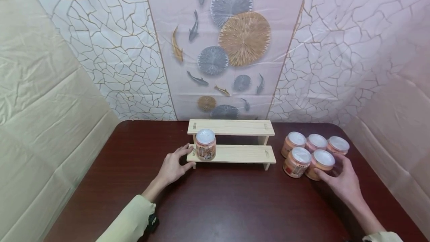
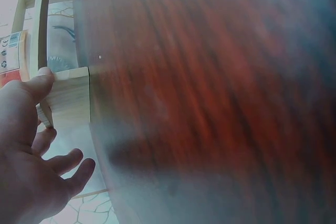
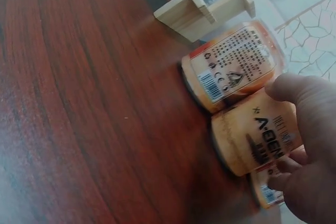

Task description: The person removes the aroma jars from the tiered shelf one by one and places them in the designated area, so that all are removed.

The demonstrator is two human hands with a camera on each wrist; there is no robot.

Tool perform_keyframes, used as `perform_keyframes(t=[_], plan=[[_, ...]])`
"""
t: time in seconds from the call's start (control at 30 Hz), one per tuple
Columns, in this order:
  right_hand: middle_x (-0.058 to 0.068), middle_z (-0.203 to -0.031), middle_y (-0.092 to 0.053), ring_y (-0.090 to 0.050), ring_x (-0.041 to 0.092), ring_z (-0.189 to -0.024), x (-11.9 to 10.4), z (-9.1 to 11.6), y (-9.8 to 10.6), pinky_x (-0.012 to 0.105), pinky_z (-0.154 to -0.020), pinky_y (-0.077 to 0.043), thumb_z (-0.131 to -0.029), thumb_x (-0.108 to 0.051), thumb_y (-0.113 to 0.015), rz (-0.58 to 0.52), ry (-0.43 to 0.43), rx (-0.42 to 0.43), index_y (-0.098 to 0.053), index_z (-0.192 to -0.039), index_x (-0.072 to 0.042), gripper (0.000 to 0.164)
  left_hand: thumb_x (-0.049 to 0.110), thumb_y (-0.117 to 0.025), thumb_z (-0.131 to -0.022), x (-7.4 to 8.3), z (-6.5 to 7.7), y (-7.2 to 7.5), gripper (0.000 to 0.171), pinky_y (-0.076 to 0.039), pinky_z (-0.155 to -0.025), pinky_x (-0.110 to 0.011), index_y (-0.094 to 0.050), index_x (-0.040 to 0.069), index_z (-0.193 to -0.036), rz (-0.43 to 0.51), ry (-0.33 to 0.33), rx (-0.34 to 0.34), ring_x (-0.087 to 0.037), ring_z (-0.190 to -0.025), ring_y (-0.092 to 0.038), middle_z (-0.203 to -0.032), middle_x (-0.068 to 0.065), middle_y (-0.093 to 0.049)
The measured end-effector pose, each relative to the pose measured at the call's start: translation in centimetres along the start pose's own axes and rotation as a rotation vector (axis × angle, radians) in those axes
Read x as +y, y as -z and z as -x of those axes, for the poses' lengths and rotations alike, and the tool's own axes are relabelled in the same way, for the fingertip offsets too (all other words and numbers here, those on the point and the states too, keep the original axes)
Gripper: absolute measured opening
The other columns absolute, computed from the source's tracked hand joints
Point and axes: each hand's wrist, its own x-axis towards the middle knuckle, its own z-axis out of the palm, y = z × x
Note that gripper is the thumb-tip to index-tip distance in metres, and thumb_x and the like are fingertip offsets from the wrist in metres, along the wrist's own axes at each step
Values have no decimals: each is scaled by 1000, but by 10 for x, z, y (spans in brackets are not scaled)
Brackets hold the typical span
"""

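A small two-tier wooden shelf (image 1: 235, 154) stands on the table, with one white-lidded jar (image 1: 205, 148) upright at the left of its lower step. My left hand (image 1: 173, 165) pinches the left end of that lower board. In the left wrist view the thumb (image 2: 42, 83) lies on the board's edge, the other fingers beyond it. To the right of the shelf, several similar jars stand close together. My right hand (image 1: 344, 178) grips the front right jar (image 1: 320, 163), thumb at its near side. That jar (image 3: 252, 135) shows an orange label with dark lettering in the right wrist view.
Beside the gripped jar stands another jar (image 1: 297, 163), with more jars (image 1: 317, 142) behind them. The dark wood table (image 1: 228, 201) ends at a patterned backdrop (image 1: 231, 66). Pale cloth walls (image 1: 40, 122) flank both sides.
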Motion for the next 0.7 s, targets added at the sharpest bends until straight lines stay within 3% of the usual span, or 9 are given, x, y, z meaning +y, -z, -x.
perform_keyframes(t=[0.07, 0.17, 0.23, 0.3, 0.37, 0.47, 0.6, 0.7], plan=[[28, -127, -52, -54, 12, -108, -6, -2, 4, 3, -80, -36, -81, -5, -81, 21, 20, 68, -43, -139, 9, 71, 16, -86, -80, -1, 1, 0, 57, -46, -97, -56, -66, 3, -132, -4, -3, 0, -46, -125, -53, -138, -19, -57], [11, -119, -54, -47, -3, -102, -23, -7, 7, 7, -88, -37, -78, -2, -78, 11, 100, 213, -51, -133, 9, 62, 16, -86, -80, -2, 3, 0, 57, -46, -97, -56, -66, 3, -132, -11, -1, -4, -46, -125, -53, -139, -18, -57], [-3, -114, -52, -46, -2, -105, -38, -11, 8, 9, -91, -37, -76, 3, -77, -9, 204, 280, -55, -128, 11, 57, 16, -86, -81, -2, 4, -1, 56, -46, -97, -56, -66, 3, -132, -11, 3, -7, -46, -125, -53, -139, -18, -57], [-8, -113, -51, -47, 0, -107, -55, -15, 5, 10, -93, -36, -74, 7, -75, -41, 335, 295, -59, -122, 12, 52, 15, -86, -81, -1, 4, -1, 56, -46, -97, -56, -66, 3, -132, -9, 5, -11, -46, -125, -53, -139, -17, -57], [-5, -111, -56, -50, -3, -105, -74, -18, -3, 9, -92, -39, -73, 12, -74, -87, 444, 245, -61, -117, 14, 46, 16, -86, -80, -1, 5, -1, 57, -46, -97, -56, -66, 3, -132, -12, 7, -15, -46, -125, -52, -139, -18, -57], [13, -107, -61, -56, -5, -101, -104, -19, -22, 9, -86, -45, -75, 17, -72, -169, 517, 108, -62, -115, 13, 41, 16, -86, -80, -1, 3, 0, 57, -46, -97, -56, -65, 4, -132, -14, 4, -7, -46, -125, -52, -139, -18, -57], [19, -108, -63, -62, -3, -98, -134, -15, -52, 15, -81, -51, -78, 19, -71, -287, 511, -77, -59, -119, 12, 43, 15, -86, -80, -1, 2, 1, 57, -46, -97, -56, -66, 4, -132, -11, 5, 4, -46, -125, -52, -139, -18, -58], [21, -111, -63, -65, 8, -101, -144, -11, -74, 24, -81, -55, -80, 19, -70, -367, 503, -180, -56, -121, 12, 44, 14, -87, -79, 0, 2, 0, 57, -46, -97, -57, -66, 3, -131, -4, 1, 7, -47, -125, -53, -138, -18, -58]])
